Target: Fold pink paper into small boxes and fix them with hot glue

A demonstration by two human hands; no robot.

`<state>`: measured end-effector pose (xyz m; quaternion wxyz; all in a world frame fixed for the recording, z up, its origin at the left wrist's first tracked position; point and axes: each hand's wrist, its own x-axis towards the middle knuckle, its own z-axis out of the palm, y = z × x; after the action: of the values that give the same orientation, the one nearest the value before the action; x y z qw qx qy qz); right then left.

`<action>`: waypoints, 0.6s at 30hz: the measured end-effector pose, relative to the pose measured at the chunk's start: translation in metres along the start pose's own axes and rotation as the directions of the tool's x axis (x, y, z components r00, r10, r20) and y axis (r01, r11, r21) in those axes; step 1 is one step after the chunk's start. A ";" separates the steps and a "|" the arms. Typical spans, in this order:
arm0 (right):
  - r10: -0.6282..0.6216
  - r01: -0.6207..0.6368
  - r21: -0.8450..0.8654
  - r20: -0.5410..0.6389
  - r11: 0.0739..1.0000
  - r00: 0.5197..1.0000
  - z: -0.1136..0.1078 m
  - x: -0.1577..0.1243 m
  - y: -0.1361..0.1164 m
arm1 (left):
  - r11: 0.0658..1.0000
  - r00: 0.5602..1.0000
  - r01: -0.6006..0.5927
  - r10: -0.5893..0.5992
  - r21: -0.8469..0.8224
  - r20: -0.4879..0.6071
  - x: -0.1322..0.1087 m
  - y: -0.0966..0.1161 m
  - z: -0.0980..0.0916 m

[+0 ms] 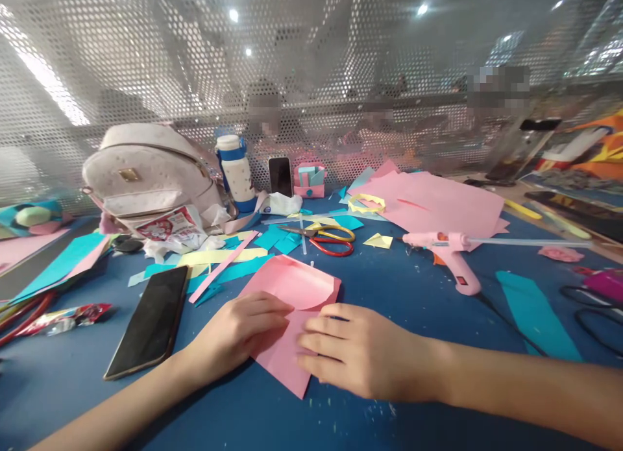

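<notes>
A sheet of pink paper [285,347] lies in front of me on the blue table, its upper part folded into a raised, curved flap. My left hand [253,324] grips the paper's left side with bent fingers; its thumb is hidden. From the right, my right hand [355,350] closes over the opposite edge, fingers curved onto the paper with small gaps between them. That thumb is also out of sight. Beyond the paper lie scissors [335,245] with red and yellow handles. To the right rests a pink hot glue gun [445,246] with a long glue stick in its back.
A black phone [150,321] lies left of my hands. Paper scraps, a white backpack [156,172], a bottle [236,172] and an upright phone [280,176] stand behind. Larger pink sheets [438,201] and a blue strip [535,315] lie right. A perforated metal screen [311,61] borders the back.
</notes>
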<state>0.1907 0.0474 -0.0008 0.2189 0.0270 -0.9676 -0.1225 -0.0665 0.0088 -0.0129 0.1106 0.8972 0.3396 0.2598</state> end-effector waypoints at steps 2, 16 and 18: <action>0.000 -0.001 0.043 0.025 0.999 1.000 0.005 0.004 -0.004 | 0.994 0.998 -0.060 0.060 0.094 0.005 -0.007 0.000 -0.002; 0.115 -0.165 0.231 0.214 0.959 0.970 -0.013 -0.002 -0.015 | 0.981 0.973 -0.148 0.121 0.128 0.197 -0.011 0.028 -0.011; 0.205 -0.266 0.252 0.241 0.931 0.949 -0.028 -0.011 -0.014 | 0.982 0.968 -0.112 0.073 0.155 0.238 -0.010 0.032 -0.011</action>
<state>0.2131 0.0288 0.0159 0.1223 -0.0720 -0.9890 0.0415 -0.0605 -0.0214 0.0045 0.0615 0.9423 0.3029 0.1289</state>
